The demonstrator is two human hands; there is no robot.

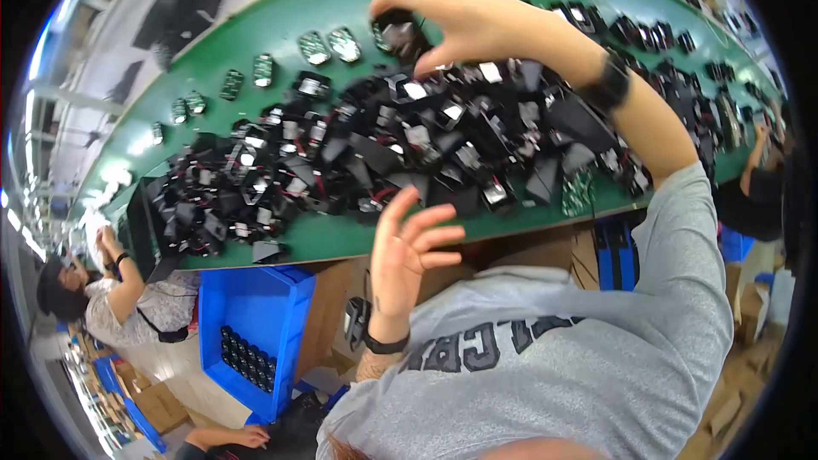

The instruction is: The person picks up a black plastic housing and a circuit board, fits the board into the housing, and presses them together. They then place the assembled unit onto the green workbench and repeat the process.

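Note:
My right hand (417, 21) reaches to the far side of the green bench (281, 21), its fingers and thumb curled round a small black plastic housing (400, 37). Part of a green circuit board shows at that housing's left side. Nearer to me, my left hand (405, 249) hovers at the bench's front edge, palm up, fingers spread and holding nothing. Between the two hands lies a long heap of black plastic housings (371, 153) with red wires and shiny metal bits. Several green circuit boards (344, 44) are set out in a loose row beyond the heap.
A blue crate (294, 324) with rows of black round parts (247, 358) stands below the bench at left. More black parts (652, 36) sit along the far right. One co-worker (128, 294) is at the left end; another person's hand (251, 436) shows at the bottom.

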